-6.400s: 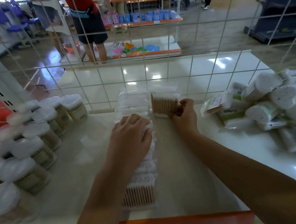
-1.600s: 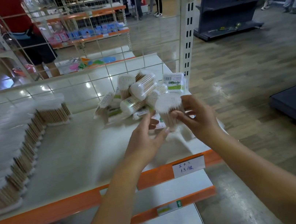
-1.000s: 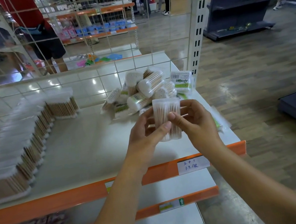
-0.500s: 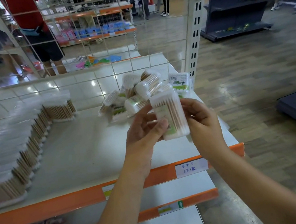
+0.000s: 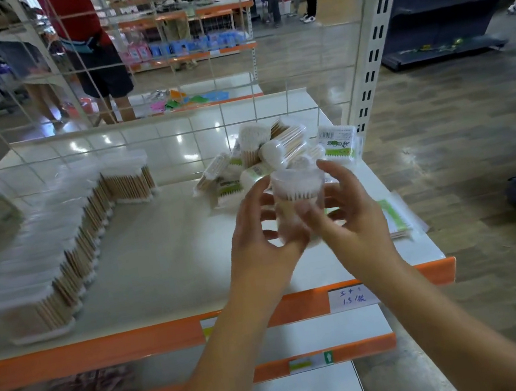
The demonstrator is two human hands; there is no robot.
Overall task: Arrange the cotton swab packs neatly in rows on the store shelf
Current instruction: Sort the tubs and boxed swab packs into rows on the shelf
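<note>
A clear cotton swab pack is upright in the air above the white shelf, held between both hands. My left hand grips its left side with curled fingers. My right hand holds its right side, fingers curled round it. A row of swab packs runs along the left from the shelf's front toward the wire back. A loose pile of swab packs lies at the back right.
A wire grid closes the back of the shelf, and a white upright post stands at its right end. Flat green-printed bags lie at the right edge. An orange front rail carries a price label. People stand beyond the grid.
The pack has turned in my hands from tilted with its side facing me to upright. Both hands still hold it over the shelf's right half.
</note>
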